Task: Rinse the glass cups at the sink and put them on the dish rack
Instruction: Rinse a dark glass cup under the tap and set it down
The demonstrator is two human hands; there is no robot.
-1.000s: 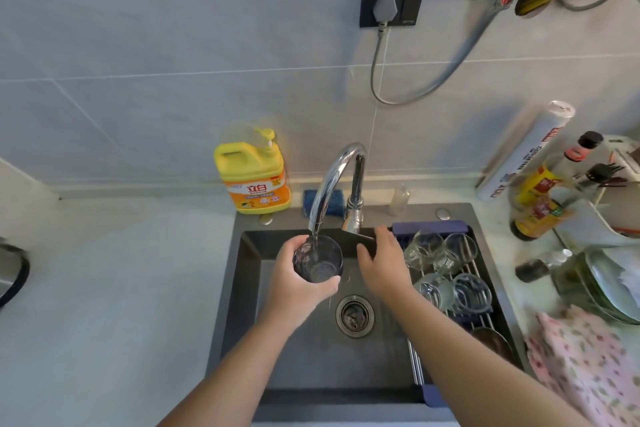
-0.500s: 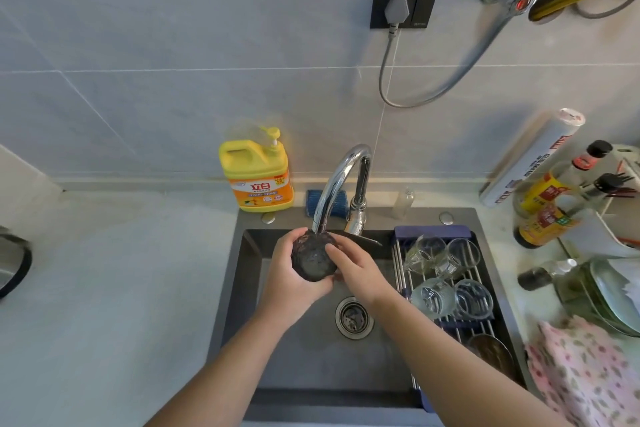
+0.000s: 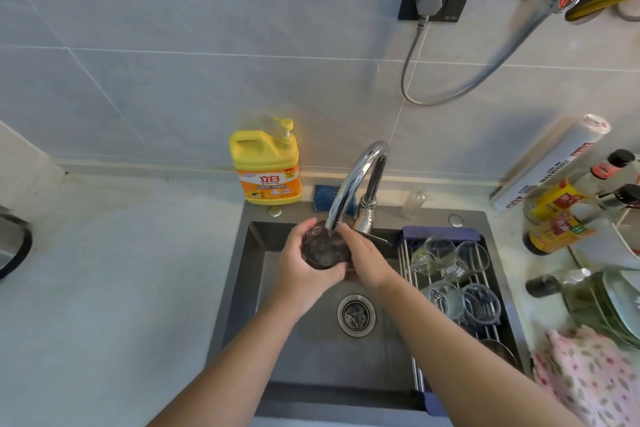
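A clear glass cup (image 3: 323, 248) sits right under the spout of the chrome faucet (image 3: 356, 180), over the dark sink (image 3: 311, 350). My left hand (image 3: 301, 274) grips it from the left and below. My right hand (image 3: 363, 258) holds its right side, fingers curled against the rim. Several rinsed glass cups (image 3: 450, 274) lie on the dish rack (image 3: 415, 371) across the sink's right part.
A yellow detergent bottle (image 3: 266, 163) and a blue sponge (image 3: 325, 198) stand behind the sink. Sauce bottles (image 3: 561, 211), a foil roll (image 3: 550, 163), plates (image 3: 620, 302) and a pink floral cloth (image 3: 588, 381) crowd the right counter. The drain (image 3: 356, 315) lies mid-basin.
My right hand left the faucet handle and came onto the cup's right side. The cup tipped and stayed under the spout, in both hands.
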